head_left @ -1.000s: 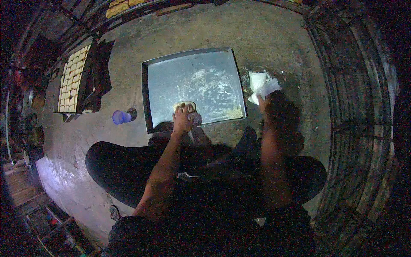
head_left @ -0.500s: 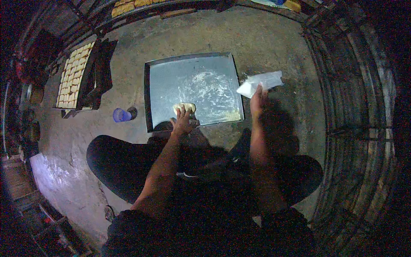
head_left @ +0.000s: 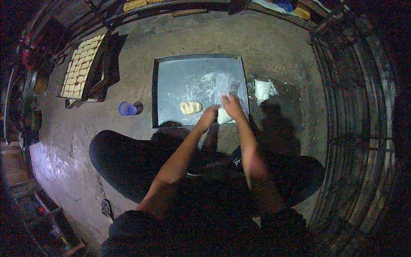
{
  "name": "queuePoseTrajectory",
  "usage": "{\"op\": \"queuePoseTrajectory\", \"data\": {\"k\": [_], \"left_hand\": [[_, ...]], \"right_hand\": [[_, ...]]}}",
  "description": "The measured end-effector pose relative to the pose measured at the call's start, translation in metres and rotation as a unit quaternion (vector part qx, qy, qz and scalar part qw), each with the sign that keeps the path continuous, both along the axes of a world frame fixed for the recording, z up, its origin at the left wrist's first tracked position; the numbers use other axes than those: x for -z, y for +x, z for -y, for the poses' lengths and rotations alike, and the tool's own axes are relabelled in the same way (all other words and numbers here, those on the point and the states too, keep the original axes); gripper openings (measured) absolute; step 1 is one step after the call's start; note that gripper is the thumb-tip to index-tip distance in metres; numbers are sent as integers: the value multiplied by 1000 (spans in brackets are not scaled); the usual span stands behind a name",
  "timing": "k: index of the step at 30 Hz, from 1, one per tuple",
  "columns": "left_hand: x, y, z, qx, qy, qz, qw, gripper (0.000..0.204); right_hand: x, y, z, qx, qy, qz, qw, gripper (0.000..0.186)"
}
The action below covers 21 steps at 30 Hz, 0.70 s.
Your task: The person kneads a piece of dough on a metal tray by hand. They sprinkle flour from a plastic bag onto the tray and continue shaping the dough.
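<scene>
Over the floured metal tray, I hold an upright plastic bag of white powder, its top translucent. My right hand grips the bag's upper part, fingers closed. My left hand is closed at the bag's left side, fingertips partly hidden. A flattened pale dough lump rests in the tray to the left of my hands. A second white bag sits on the floor just right of the tray, with spilled powder around it.
A purple cup stands left of the tray on the concrete floor. Farther left is a tray of dough pieces in rows. Metal racks line the right side; a low shelf with yellow items runs along the back.
My left hand has left the dough and moved right to the bag. My right hand has brought a bag leftward over the tray, and another white bag now shows on the floor.
</scene>
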State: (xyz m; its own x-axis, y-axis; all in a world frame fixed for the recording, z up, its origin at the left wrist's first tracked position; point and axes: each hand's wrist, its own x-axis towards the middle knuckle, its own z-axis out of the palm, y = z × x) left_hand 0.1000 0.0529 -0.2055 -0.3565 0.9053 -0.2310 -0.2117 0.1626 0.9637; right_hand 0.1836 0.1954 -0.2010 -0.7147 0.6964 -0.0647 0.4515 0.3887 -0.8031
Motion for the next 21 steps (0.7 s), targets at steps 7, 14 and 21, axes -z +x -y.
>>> {"op": "queuePoseTrajectory", "data": {"k": [7, 14, 21], "left_hand": [[-10, 28, 11, 49, -194, 2, 980, 47], [-41, 43, 15, 48, -172, 95, 979, 61], [-28, 42, 16, 64, -192, 215, 956, 73]], "right_hand": [[-4, 8, 22, -45, 1, 129, 991, 50], [3, 5, 17, -10, -27, 142, 989, 46], [16, -1, 7, -33, 5, 116, 993, 43]]}}
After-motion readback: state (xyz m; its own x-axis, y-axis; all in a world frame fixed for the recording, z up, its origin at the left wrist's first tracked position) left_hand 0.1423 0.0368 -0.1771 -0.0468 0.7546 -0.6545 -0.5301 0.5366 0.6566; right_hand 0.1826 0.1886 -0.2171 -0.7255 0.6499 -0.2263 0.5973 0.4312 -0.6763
